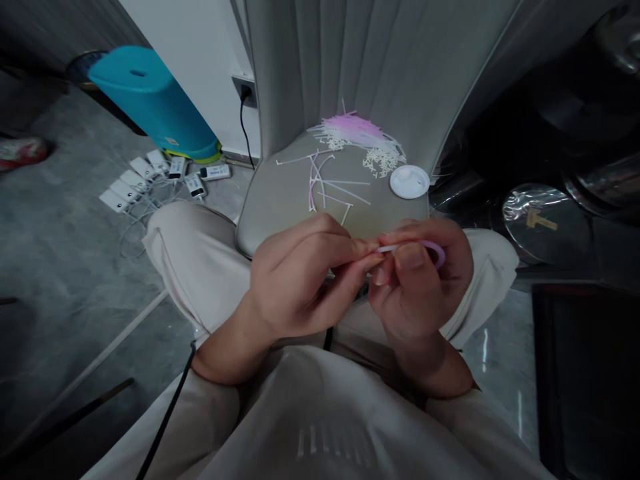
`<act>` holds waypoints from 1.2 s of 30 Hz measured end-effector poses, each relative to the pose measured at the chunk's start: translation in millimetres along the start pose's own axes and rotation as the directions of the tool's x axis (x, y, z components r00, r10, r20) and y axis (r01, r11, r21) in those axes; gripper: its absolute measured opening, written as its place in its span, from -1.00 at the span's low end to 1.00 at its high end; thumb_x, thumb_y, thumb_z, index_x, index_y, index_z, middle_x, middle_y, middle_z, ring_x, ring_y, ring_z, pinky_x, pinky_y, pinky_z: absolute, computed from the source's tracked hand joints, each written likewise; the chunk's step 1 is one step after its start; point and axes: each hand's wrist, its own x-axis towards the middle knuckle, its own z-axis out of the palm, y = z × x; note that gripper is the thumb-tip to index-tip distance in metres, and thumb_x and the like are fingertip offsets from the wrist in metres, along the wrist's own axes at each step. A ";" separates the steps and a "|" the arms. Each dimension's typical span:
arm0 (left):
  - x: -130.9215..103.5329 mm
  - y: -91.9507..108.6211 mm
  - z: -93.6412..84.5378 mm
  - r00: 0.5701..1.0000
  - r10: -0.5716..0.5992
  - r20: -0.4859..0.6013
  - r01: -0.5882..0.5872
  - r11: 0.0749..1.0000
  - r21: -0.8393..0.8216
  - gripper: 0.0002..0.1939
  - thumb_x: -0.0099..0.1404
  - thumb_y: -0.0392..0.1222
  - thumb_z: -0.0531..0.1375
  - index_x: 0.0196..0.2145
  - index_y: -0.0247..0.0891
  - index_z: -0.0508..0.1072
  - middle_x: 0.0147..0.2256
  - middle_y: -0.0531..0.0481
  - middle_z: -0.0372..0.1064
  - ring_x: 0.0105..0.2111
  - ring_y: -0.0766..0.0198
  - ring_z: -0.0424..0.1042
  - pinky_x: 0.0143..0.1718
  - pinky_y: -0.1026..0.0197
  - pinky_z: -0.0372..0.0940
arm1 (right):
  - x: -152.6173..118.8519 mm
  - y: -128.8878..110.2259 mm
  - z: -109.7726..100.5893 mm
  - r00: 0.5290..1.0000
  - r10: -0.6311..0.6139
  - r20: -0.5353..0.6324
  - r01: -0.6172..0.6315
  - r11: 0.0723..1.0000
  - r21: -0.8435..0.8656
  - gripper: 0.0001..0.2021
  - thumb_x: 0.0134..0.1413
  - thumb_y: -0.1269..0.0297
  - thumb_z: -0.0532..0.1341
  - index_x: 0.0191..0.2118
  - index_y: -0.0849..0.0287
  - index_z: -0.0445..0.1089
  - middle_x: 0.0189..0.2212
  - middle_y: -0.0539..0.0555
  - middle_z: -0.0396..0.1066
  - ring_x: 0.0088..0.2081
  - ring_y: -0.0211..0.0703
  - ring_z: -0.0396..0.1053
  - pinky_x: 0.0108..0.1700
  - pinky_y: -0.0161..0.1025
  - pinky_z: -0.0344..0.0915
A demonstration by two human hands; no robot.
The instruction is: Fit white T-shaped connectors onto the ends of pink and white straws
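Both hands meet over the front of the grey chair seat [265,207]. My left hand [310,273] is closed in a pinch on one end of a pale pink plastic stick [434,248]. My right hand [423,277] grips the same stick, which curves in a loop by its fingers; the fingertips hide part of it. On the seat beyond lie several joined sticks [323,181] with small white connectors. Behind them is a pile of pink and white sticks [353,128], with a heap of white connectors [383,161] beside it. A round white lid [409,181] lies at the seat's right edge.
A blue bin [155,100] stands at the back left, near white devices with cables [135,181] on the floor. A socket with a black plug [245,92] is on the wall. Dark shiny objects and a round metallic disc [545,223] are at the right.
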 end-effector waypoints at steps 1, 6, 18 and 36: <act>0.3 0.1 -0.3 1.000 0.002 0.002 -0.002 1.000 0.003 -0.94 0.34 -0.33 0.32 -0.24 -0.30 0.49 -0.41 0.05 0.52 -0.48 0.43 0.43 -0.48 0.35 0.40 | -0.2 0.2 0.2 1.000 0.007 0.003 -0.007 1.000 0.006 -0.92 0.18 0.24 0.36 -0.26 -0.15 0.61 -0.54 -0.10 0.50 -0.64 -0.26 0.33 -0.65 -0.23 0.28; 1.3 2.0 -1.9 1.000 -0.014 0.020 0.014 0.999 0.029 -0.93 0.32 -0.35 0.32 -0.26 -0.26 0.48 -0.41 0.06 0.52 -0.48 0.41 0.46 -0.50 0.33 0.43 | -1.0 2.0 2.4 0.999 0.003 -0.035 -0.003 1.000 -0.008 -0.92 0.15 0.22 0.37 -0.28 -0.20 0.60 -0.57 -0.09 0.50 -0.70 -0.22 0.27 -0.71 -0.17 0.21; 3.8 1.4 -9.2 0.995 0.000 0.097 -0.011 0.994 0.110 -0.94 0.36 -0.30 0.29 -0.22 -0.26 0.47 -0.42 0.07 0.50 -0.46 0.42 0.44 -0.46 0.35 0.40 | 5.2 -4.6 -7.8 0.996 0.025 0.084 -0.011 0.987 -0.160 -0.86 0.17 0.25 0.36 -0.27 -0.24 0.64 -0.43 -0.06 0.58 -0.64 -0.24 0.34 -0.65 -0.18 0.28; 1.5 7.0 3.4 0.991 -0.129 -0.027 0.126 0.989 -0.074 -0.93 0.39 -0.31 0.29 -0.25 -0.16 0.51 -0.42 0.13 0.56 -0.50 0.42 0.44 -0.51 0.27 0.39 | 9.2 0.3 6.2 0.999 0.029 0.041 -0.037 0.976 0.217 -0.95 0.11 0.27 0.39 -0.34 -0.03 0.64 -0.54 -0.11 0.53 -0.65 -0.33 0.35 -0.65 -0.34 0.34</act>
